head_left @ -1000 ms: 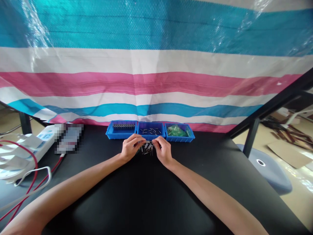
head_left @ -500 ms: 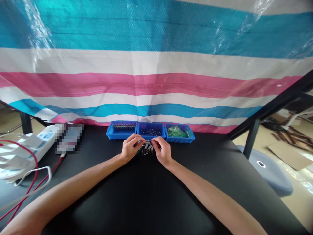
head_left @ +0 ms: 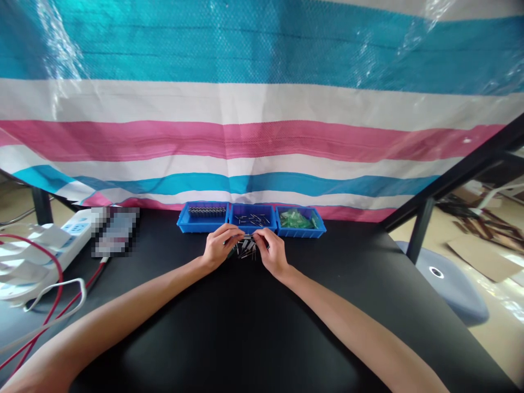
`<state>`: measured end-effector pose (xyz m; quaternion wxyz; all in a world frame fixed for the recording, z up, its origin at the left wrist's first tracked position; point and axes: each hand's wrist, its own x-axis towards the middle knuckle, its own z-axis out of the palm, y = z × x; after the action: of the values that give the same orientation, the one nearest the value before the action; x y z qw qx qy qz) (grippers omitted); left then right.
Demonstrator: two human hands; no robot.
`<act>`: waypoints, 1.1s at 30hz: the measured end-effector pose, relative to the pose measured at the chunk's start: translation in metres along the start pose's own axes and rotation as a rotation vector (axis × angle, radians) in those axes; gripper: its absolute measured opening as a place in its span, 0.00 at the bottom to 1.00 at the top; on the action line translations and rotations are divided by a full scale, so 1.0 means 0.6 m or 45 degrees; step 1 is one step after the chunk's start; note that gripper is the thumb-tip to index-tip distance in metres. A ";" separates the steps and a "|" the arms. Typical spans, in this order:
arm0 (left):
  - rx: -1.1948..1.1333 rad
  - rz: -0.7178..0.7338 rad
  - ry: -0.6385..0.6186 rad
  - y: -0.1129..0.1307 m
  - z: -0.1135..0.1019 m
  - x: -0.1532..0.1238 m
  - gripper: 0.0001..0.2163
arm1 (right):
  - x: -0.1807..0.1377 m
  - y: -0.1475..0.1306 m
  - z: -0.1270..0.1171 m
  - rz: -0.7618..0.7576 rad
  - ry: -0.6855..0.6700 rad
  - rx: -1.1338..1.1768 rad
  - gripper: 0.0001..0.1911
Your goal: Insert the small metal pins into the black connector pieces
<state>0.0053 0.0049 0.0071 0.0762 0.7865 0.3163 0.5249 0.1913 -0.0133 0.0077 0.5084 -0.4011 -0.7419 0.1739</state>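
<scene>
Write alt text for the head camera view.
Two bare hands, left hand and right hand, meet fingertip to fingertip over a small pile of dark metal pins on a black table. Behind them sit three blue trays before a striped tarp.

Small dark metal pins [head_left: 246, 250] heaped on black table [head_left: 254, 338]

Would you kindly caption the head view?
Both hands, left hand and right hand, pinch small pins before three blue bins.
</scene>
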 end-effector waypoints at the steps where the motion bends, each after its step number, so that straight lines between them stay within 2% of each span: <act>1: 0.000 0.001 -0.004 0.000 0.000 0.000 0.05 | 0.000 0.000 0.000 0.003 -0.003 -0.004 0.09; 6: 0.024 -0.014 0.029 -0.001 0.001 -0.001 0.05 | -0.001 -0.001 -0.001 0.020 -0.015 -0.018 0.11; 11: 0.052 -0.072 0.074 0.001 -0.001 -0.002 0.05 | -0.005 0.002 0.003 0.016 -0.101 -0.035 0.11; 24: 0.047 -0.049 0.084 0.004 -0.002 -0.001 0.04 | -0.008 0.002 0.006 -0.063 -0.205 -0.103 0.12; 28: 0.044 -0.056 0.084 0.004 -0.002 0.000 0.04 | -0.006 0.000 0.004 -0.045 -0.169 -0.104 0.11; 33: 0.017 -0.026 0.017 0.005 -0.001 0.001 0.04 | -0.003 -0.002 0.001 0.071 -0.053 -0.062 0.09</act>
<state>0.0059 0.0029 0.0094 0.0743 0.7802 0.3284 0.5272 0.1904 -0.0154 0.0074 0.4778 -0.4302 -0.7449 0.1783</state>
